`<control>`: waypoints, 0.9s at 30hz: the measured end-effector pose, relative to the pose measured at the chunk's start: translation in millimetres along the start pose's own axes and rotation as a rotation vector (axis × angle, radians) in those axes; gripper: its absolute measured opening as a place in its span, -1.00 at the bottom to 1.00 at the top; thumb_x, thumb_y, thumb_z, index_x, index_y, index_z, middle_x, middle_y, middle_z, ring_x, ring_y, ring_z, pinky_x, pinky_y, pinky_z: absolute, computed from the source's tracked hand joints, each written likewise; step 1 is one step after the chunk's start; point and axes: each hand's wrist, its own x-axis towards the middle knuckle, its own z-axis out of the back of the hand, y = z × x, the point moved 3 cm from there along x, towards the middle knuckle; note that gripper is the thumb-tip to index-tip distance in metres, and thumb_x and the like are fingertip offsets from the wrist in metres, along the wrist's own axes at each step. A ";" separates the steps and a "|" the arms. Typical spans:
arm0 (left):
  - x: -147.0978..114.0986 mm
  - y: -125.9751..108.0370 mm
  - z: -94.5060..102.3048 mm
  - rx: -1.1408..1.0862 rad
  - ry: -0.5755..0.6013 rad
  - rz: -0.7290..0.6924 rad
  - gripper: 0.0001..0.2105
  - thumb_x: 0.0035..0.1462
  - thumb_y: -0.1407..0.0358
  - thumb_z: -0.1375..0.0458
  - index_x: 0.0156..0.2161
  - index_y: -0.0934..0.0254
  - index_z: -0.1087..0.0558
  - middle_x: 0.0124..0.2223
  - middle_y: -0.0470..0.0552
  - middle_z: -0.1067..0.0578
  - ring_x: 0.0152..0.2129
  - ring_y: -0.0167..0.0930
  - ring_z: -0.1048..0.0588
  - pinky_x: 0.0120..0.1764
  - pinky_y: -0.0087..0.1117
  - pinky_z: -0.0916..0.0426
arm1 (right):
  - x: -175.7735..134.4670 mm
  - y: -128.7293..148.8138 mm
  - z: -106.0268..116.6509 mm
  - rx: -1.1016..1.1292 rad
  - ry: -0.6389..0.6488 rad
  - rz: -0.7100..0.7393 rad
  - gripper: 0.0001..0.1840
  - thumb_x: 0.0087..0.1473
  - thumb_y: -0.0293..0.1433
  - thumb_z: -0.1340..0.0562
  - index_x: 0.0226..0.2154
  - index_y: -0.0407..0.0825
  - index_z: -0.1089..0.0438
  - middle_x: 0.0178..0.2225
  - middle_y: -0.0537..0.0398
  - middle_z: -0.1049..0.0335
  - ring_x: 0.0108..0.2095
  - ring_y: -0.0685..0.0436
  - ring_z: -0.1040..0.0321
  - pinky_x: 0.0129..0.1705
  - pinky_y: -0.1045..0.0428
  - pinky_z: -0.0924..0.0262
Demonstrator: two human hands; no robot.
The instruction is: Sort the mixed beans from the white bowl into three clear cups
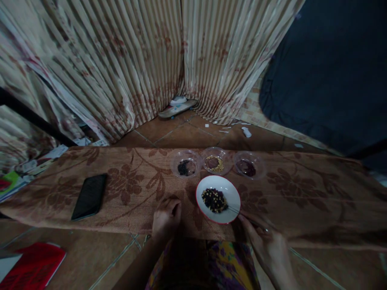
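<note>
A white bowl with a red rim [231, 189] holds a mixed heap of dark and yellow beans [214, 200]. My right hand [269, 243] is closed around the handle of a thin metal spoon [233, 209], whose head is buried in the heap. Loosely curled on the cloth left of the bowl, my left hand [166, 215] shows nothing in its fingers. Behind the bowl stand three clear plastic bowls: one with black beans [183, 168], one with yellow beans [219, 165], and one with dark red beans [248, 168].
A brown floral cloth [130, 209] covers the long low table. On its left side lies a black phone [90, 196]. Striped curtains [145, 60] hang behind, with paper scraps [246, 132] on the tiled floor. A red packet [36, 264] lies at lower left.
</note>
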 end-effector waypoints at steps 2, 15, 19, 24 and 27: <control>0.2 0.3 -0.5 0.004 -0.006 0.000 -0.83 0.24 0.31 -0.06 -0.28 0.18 -0.51 -0.32 -0.04 -0.58 -0.34 -0.36 -0.52 -0.23 -0.37 -0.36 | 2.1 0.2 1.0 0.004 -0.001 0.008 -0.64 0.12 -0.06 -0.21 -0.30 0.07 -0.59 -0.22 0.01 -0.57 -0.23 -0.18 -0.51 -0.20 -0.01 -0.41; -1.0 0.0 -0.3 -0.009 -0.018 0.004 -0.82 0.28 0.26 -0.05 -0.24 0.20 -0.50 -0.30 -0.02 -0.58 -0.33 -0.39 -0.52 -0.23 -0.40 -0.41 | 17.4 -10.2 8.1 0.036 0.060 -0.055 -0.62 0.08 -0.02 -0.22 -0.35 0.08 -0.60 -0.23 0.03 -0.59 -0.22 -0.20 -0.54 -0.21 0.01 -0.43; 0.8 -3.3 2.6 -0.013 -0.012 0.001 -0.82 0.27 0.28 -0.04 -0.25 0.20 -0.50 -0.30 -0.02 -0.58 -0.33 -0.38 -0.53 -0.22 -0.37 -0.42 | 22.7 -11.6 9.4 0.047 0.099 -0.086 -0.58 0.08 -0.01 -0.22 -0.33 0.03 -0.60 -0.20 -0.02 -0.58 -0.23 -0.21 -0.54 -0.23 0.01 -0.43; 2.1 -7.5 7.1 -0.035 -0.007 -0.002 -0.82 0.26 0.28 -0.04 -0.24 0.20 -0.50 -0.29 0.00 -0.58 -0.34 -0.37 -0.53 -0.25 -0.37 -0.43 | 23.7 -18.9 11.7 0.033 0.115 -0.125 -0.60 0.07 -0.01 -0.24 -0.28 0.04 -0.59 -0.18 -0.01 -0.58 -0.22 -0.21 -0.53 -0.20 0.01 -0.42; 1.8 -7.8 7.6 -0.035 -0.014 0.009 -0.83 0.26 0.28 -0.05 -0.24 0.20 -0.50 -0.30 0.01 -0.58 -0.33 -0.37 -0.53 -0.23 -0.37 -0.43 | 25.3 -21.9 15.1 0.037 0.127 -0.138 -0.61 0.05 -0.02 -0.27 -0.28 0.04 -0.59 -0.20 -0.01 -0.59 -0.21 -0.22 -0.53 -0.19 0.00 -0.42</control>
